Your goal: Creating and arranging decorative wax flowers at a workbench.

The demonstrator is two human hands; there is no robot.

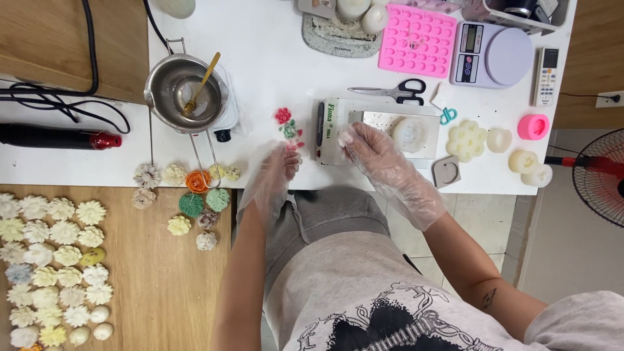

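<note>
Bench clutter away from the work

A steel pot (187, 94) with a wooden stick stands at far left; scissors (390, 91), a pink mould tray (418, 40) and a small scale (492, 54) lie farther right. Rows of pale flower-shaped pieces (55, 260) fill the near-left wooden surface, and a fan (601, 175) stands at right.

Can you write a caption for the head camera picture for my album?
Gloved left hand touches small coloured flowers; gloved right hand pinches a white piece.
</note>
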